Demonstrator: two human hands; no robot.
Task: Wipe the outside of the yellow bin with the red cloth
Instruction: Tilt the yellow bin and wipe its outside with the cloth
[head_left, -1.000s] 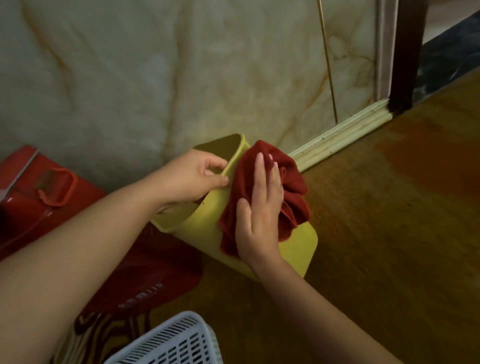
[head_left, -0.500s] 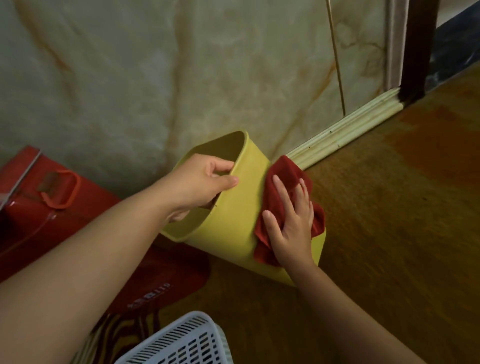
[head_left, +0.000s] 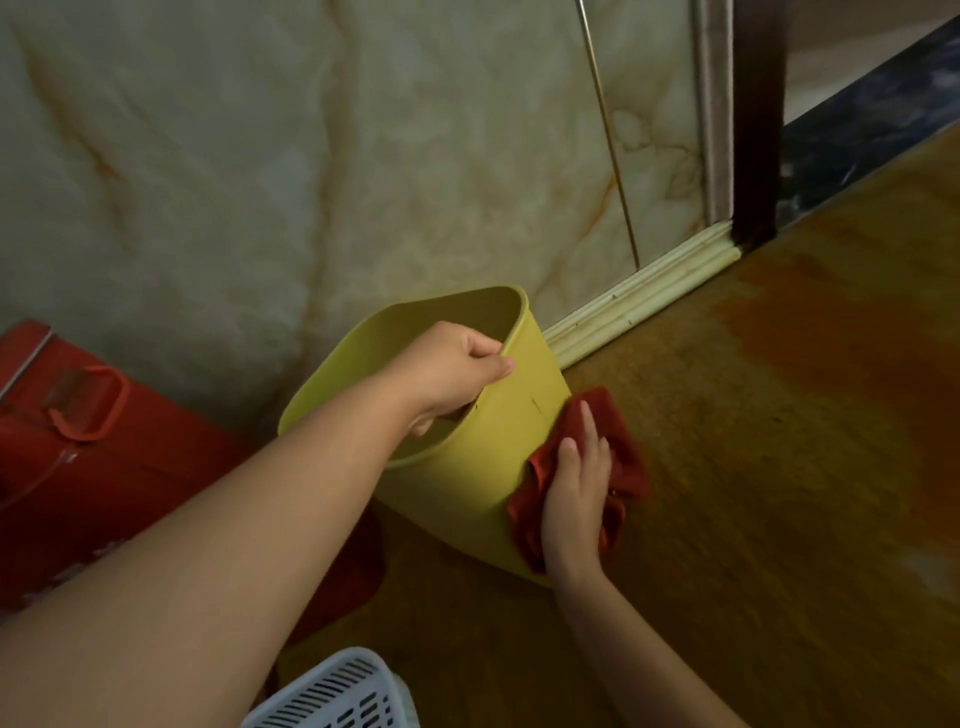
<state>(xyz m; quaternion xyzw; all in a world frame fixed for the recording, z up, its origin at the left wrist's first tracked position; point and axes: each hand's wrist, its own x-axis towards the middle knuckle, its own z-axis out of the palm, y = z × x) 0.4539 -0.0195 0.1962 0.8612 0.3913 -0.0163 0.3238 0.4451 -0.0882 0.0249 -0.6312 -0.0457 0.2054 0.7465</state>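
Observation:
The yellow bin (head_left: 467, 467) is tilted on the wooden floor near the wall, its open mouth facing up and left. My left hand (head_left: 447, 371) grips the bin's upper rim, thumb outside and fingers inside. The red cloth (head_left: 621, 457) is bunched against the bin's lower right side, close to its base. My right hand (head_left: 576, 493) lies flat on the cloth with fingers stretched out, pressing it onto the bin's outer wall. Part of the cloth is hidden under my palm.
A marble-patterned wall (head_left: 311, 182) with a pale skirting strip (head_left: 639, 296) stands right behind the bin. A red case with a handle (head_left: 78, 431) lies to the left. A white slotted basket (head_left: 337, 696) sits at the bottom edge. Brown wooden floor (head_left: 779, 467) stretches to the right.
My right hand has slid the red cloth down the bin's side, from near the rim toward the base. The left hand has kept its hold on the rim.

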